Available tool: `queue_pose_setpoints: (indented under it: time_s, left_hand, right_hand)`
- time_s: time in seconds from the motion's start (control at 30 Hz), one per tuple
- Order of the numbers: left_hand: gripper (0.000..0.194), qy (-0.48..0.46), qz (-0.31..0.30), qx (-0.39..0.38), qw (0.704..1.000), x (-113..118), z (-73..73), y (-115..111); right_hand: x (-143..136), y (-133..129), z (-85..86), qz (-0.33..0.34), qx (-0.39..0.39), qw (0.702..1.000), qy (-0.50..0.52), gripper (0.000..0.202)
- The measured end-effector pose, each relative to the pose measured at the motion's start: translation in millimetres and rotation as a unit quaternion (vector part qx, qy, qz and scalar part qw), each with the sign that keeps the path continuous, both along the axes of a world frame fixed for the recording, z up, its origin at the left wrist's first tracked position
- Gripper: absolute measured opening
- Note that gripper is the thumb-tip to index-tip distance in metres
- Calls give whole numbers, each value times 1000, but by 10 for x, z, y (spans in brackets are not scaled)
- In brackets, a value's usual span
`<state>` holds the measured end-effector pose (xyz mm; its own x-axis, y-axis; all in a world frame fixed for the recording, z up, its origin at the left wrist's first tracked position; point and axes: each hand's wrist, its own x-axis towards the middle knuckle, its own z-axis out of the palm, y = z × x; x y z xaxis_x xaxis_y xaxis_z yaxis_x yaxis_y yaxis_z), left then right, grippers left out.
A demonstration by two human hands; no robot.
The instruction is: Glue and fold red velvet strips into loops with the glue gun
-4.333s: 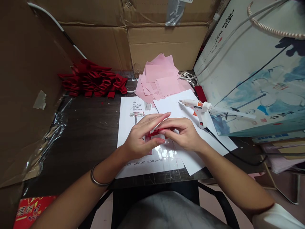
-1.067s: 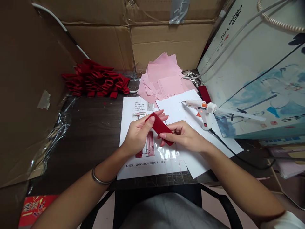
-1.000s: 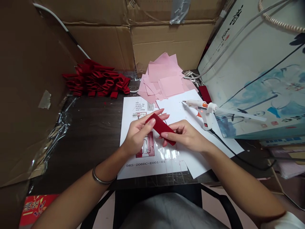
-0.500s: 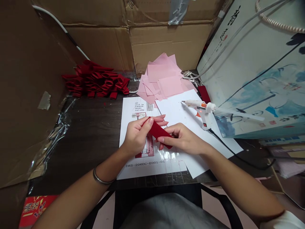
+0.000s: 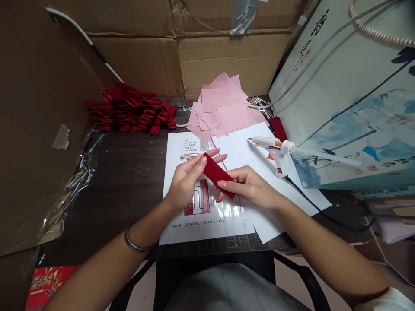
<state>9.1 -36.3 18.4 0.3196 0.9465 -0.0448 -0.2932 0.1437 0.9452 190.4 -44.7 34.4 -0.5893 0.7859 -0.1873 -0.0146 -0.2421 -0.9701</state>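
Observation:
Between my hands is a flat red fabric strip [image 5: 218, 173], slanting down to the right above a printed sheet [image 5: 181, 231]. My left hand [image 5: 189, 177] pinches its upper end, thumb on top and fingers behind. The lower end is gripped by my right hand [image 5: 244, 185], its thumb lying across the strip. Right of my hands, a white glue gun [image 5: 275, 149] with a glue stick in its back stands on a blank white sheet [image 5: 259, 168]. The printed sheet carries a picture of a red piece, partly covered by my left hand.
A pile of red fabric loops [image 5: 129, 108] lies at the back left. Pink paper pieces [image 5: 223, 103] are heaped at the back, with metal clips [image 5: 259, 102] and another red piece [image 5: 278, 128] beside them. Cardboard walls [image 5: 227, 60] enclose the dark table [image 5: 126, 185]; a black cord [image 5: 311, 203] trails right.
The red strip has been tilted so more of its flat face shows, and its upper end is slightly higher. Both hands keep their hold on it.

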Motion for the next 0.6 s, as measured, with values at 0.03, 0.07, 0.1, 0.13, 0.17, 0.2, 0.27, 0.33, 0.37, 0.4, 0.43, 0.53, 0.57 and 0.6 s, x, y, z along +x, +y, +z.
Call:
queue_pose_setpoints:
  time_s: [0.03, 0.07, 0.1, 0.13, 0.17, 0.2, 0.27, 0.33, 0.37, 0.4, 0.43, 0.53, 0.57, 0.6]
  left_hand:
    - [38, 0, 3, -1, 1000, 0, 0, 1]
    - [38, 2, 7, -1, 1000, 2, 0, 3]
    - [38, 7, 11, -1, 1000, 4, 0, 5]
    - [38, 9, 12, -2, 1000, 5, -1, 8]
    - [38, 8, 12, -2, 1000, 6, -4, 10]
    - [38, 2, 8, -3, 1000, 5, -8, 12]
    - [41, -19, -7, -3, 1000, 0, -18, 10]
    - [43, -34, -27, -5, 999, -7, -28, 0]
    - [44, -33, -40, -10, 999, -8, -31, -9]
    - [45, -29, -56, -17, 998, -7, -34, -19]
    - [46, -27, -73, -24, 997, -4, -36, -29]
    - [47, -46, -110, -40, 992, 21, -46, -50]
    - [47, -57, -113, -41, 991, 31, -50, -52]
    - [46, -62, -111, -43, 991, 39, -53, -52]
  right_hand:
    - [1, 2, 1, -4, -2, 1000, 0, 22]
    - [4, 4, 0, -8, -4, 1000, 0, 21]
    - [7, 5, -1, -9, -7, 1000, -3, 21]
    - [12, 7, -2, -10, -9, 1000, -5, 22]
    - [17, 8, -4, -10, -10, 1000, -6, 23]
    - [22, 8, -5, -11, -9, 1000, -6, 24]
    - [27, 4, -3, -10, -5, 1000, -2, 24]
    - [19, -2, 9, 0, -6, 1000, 6, 23]
    - [9, -5, 17, 9, -9, 1000, 13, 23]
    - [-3, -8, 26, 17, -12, 1000, 21, 23]
    - [-16, -10, 33, 24, -16, 999, 29, 24]
    - [-50, -9, 43, 30, -30, 998, 50, 25]
    - [-56, -7, 41, 29, -34, 998, 52, 25]
    - [-59, -5, 37, 28, -38, 998, 51, 25]
